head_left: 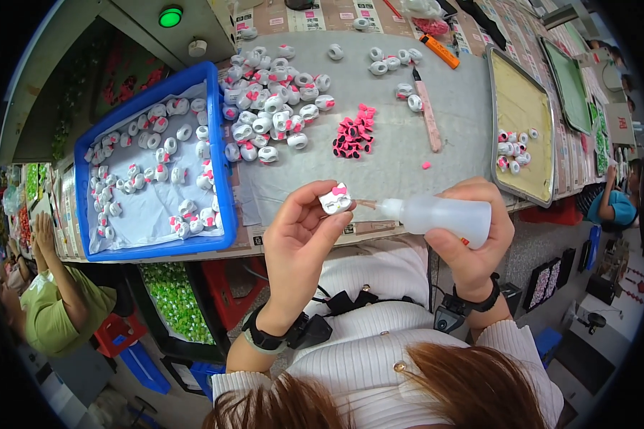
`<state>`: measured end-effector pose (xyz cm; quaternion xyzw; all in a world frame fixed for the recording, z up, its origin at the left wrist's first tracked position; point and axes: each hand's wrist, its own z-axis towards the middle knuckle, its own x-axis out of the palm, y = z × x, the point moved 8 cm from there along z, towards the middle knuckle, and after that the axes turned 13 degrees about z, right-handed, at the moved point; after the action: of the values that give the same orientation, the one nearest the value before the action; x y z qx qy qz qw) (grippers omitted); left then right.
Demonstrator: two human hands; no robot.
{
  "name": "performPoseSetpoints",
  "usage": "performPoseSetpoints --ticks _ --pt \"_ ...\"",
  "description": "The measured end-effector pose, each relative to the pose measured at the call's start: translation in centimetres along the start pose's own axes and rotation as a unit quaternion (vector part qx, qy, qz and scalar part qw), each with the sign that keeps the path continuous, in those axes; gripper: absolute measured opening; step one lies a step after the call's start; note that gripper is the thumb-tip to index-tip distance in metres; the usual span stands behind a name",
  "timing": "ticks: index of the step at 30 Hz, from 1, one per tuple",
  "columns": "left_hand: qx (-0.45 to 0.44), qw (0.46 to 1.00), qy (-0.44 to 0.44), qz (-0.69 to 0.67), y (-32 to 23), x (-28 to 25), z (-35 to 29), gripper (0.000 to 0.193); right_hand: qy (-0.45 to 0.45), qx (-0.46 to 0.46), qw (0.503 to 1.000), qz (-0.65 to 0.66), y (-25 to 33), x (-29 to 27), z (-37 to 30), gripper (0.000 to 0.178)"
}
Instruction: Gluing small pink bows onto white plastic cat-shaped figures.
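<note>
Pinched between the thumb and fingers of my left hand (295,236) is a small white cat-head figurine (334,202) with a pink bow on top. My right hand (495,227) is wrapped round a translucent white squeeze bottle (447,217), which lies sideways in the grip. Its thin nozzle points left and ends beside the figurine; whether the tip touches it I cannot tell. Beyond my hands lies a small heap of pink bows (354,132), some with dark undersides. A large pile of white figurines (272,104) spreads to the left of the bows.
At left, a blue tray (225,193) lined with white cloth holds many white figurines. A metal tray (526,79) with a few figurines stands at right. A pink-handled craft knife (429,121) and an orange marker-like tool (439,51) lie at the back. Another person (61,300) is at far left.
</note>
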<state>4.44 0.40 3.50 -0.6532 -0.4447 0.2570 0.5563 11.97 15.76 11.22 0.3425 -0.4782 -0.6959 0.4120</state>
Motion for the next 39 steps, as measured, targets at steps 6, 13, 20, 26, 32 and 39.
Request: performPoseSetpoints --ticks 6,13,20,26,32,39 --pt "0.008 1.0 -0.007 0.002 0.1 -0.2 0.0 0.031 -0.004 0.011 1.0 0.001 -0.2 -0.3 -0.1 0.032" --pt "0.016 0.999 -0.038 0.016 0.3 -0.7 0.3 0.031 -0.174 0.117 0.937 0.278 -4.5 -3.5 0.0 0.029" --pt "0.014 0.997 -0.082 0.011 0.8 -2.8 0.5 0.027 -0.206 0.098 0.974 -0.004 -11.9 -11.3 5.4 0.04" --pt "0.009 0.996 -0.09 0.011 1.2 -3.5 0.1 0.027 -0.238 -0.064 0.92 -0.305 -10.1 -10.8 5.1 0.038" --pt "-0.018 0.998 -0.054 0.002 2.2 -2.5 0.9 0.028 0.03 0.083 0.984 -0.154 -8.8 -1.2 3.0 0.01" --pt "-0.018 0.999 -0.029 -0.009 1.7 -1.6 0.6 0.027 0.143 -0.004 0.952 -0.269 -11.1 3.6 2.9 0.012"
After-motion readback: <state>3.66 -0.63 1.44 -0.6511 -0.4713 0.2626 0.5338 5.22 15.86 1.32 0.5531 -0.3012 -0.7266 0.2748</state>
